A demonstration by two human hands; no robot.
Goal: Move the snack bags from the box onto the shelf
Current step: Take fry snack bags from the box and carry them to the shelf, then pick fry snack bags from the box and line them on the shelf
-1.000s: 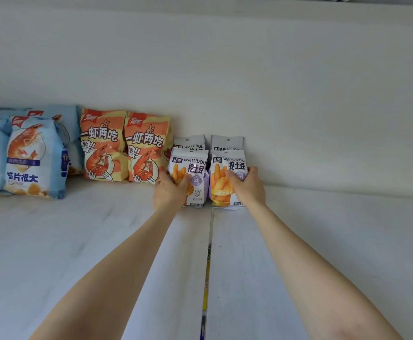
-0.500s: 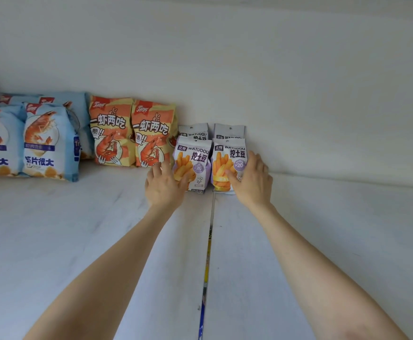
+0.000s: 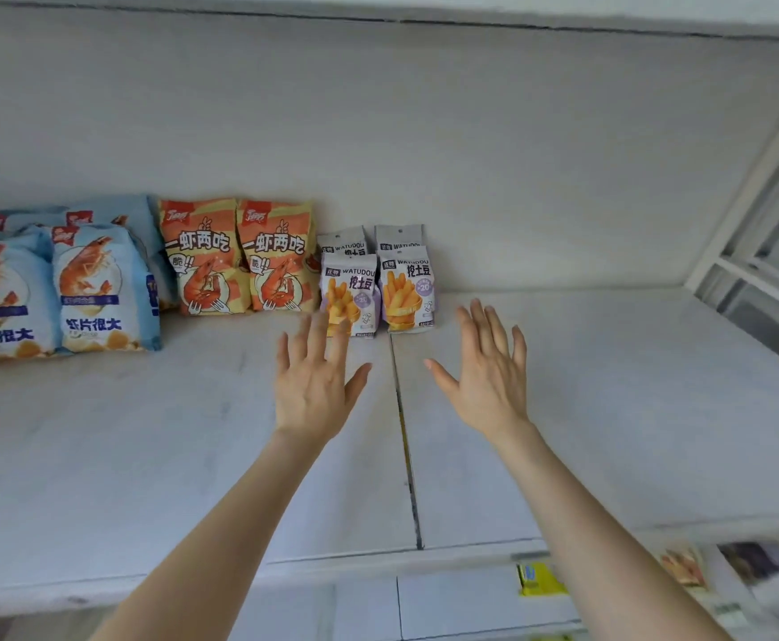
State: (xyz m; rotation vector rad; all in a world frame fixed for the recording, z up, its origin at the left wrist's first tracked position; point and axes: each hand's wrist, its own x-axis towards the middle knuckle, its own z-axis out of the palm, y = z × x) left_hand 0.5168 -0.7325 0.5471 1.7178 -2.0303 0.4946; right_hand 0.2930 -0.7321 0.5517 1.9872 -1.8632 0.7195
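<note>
Two blue shrimp-chip bags (image 3: 8, 293) stand side by side at the far left of the white shelf (image 3: 147, 455), with more blue bags (image 3: 77, 217) partly hidden behind them. Just to their right, two orange shrimp bags (image 3: 200, 256) stand upright near the back wall (image 3: 470, 131), touching each other. Next come four small purple potato-stick bags, all upright. The front pair (image 3: 408, 289) stands side by side, and the rear pair (image 3: 399, 235) is directly behind, with only the tops showing. All these bags sit toward the back of the shelf, and the purple ones are next to its middle seam (image 3: 406, 455).

The left grip (image 3: 315, 386), a bare hand, hovers palm-down over the shelf in front of the purple bags. Its fingers are straight and spread, its thumb is out, and it holds nothing. Its blurred fingertips overlap the lower part of the left front bag, and I cannot tell whether they touch it. The right grip (image 3: 489, 381) is just right of the seam, also flat, spread and empty, and apart from the bags. The two thumbs point toward each other across the seam.

A white frame (image 3: 748, 252) runs along the far right. Below the shelf's front edge are a yellow tag (image 3: 540, 578) and some blurred packets (image 3: 683, 566).
</note>
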